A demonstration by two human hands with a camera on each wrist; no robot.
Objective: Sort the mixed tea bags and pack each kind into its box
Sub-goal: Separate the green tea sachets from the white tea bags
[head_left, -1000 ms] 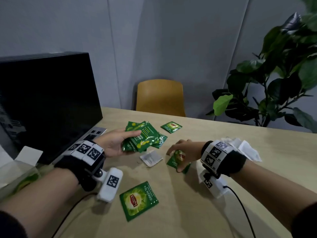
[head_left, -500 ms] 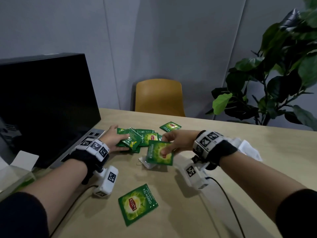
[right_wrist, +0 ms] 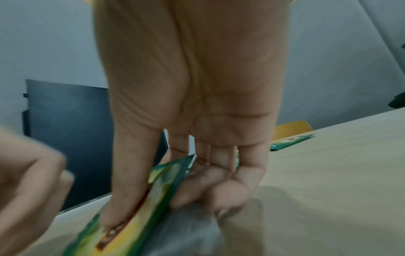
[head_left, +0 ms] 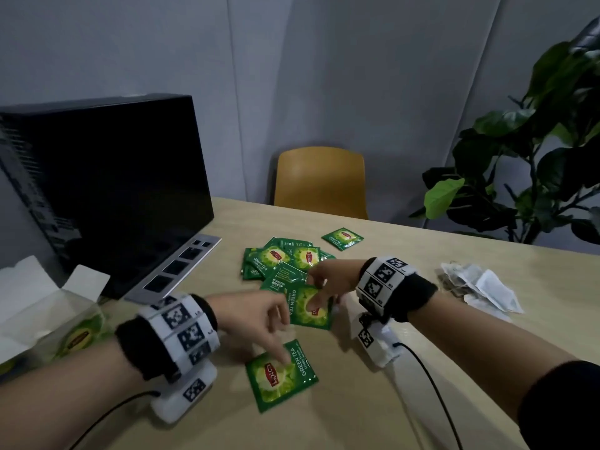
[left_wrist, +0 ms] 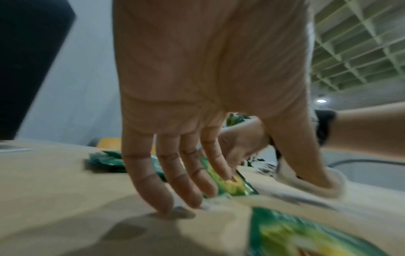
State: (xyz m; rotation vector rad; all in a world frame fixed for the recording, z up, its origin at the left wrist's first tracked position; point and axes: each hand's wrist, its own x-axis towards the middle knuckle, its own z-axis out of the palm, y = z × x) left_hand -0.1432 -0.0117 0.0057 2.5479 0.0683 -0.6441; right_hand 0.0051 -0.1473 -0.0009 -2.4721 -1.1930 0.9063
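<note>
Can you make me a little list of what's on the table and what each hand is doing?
left hand: fingers reach down onto near green tea sachet
right hand: pinches a green tea sachet
pile of green sachets: beside the laptop
lone green sachet: far side, apart from pile
white tea bags: heap on the right
open tea box: left edge
table: light wood

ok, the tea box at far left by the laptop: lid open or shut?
Open. The tea box has its white lid flaps standing up and spread in the head view. How full it is cannot be told from here.
</note>
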